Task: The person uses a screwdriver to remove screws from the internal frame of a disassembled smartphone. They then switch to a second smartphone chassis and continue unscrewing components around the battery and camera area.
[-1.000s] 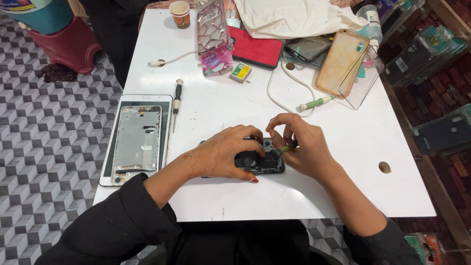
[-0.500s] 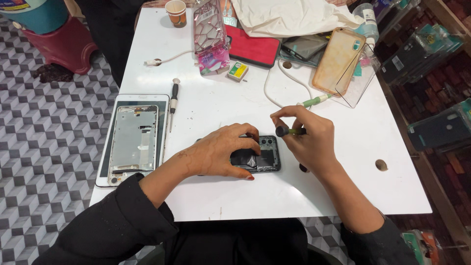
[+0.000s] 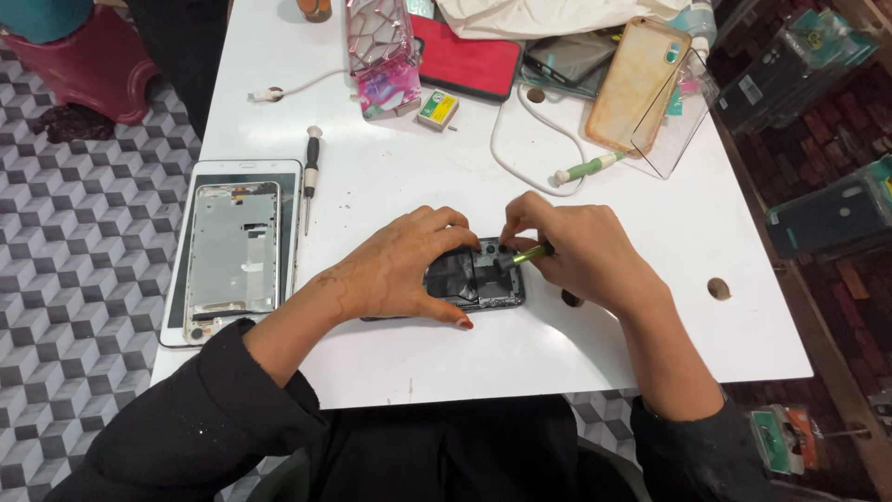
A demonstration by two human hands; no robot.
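Phone, opened and dark, is being worked on near the front middle of the white counter. It is being pinned flat by the left hand, whose fingers are spread and pressed over its left half and upper edge, clamping rather than gripping. A thin green tool is being pinched in the clenched fingers of the right hand, and its tip is being pointed at the upper right part of the phone, by what seems to be the camera cluster; whether the tip is actually touching a part there cannot be told at this size.

The step in hand is judged to be fine work inside the open phone, such as prying or a screw being turned. For the next move, steady downward pressure from the left hand and a small, controlled motion of the tool tip would be called for, since a slip could scratch the exposed parts.

Well to the left, a bare metal frame is lying on a white tablet, with a screwdriver just beside it. Cases, a cable and a red pouch are crowding the far edge.
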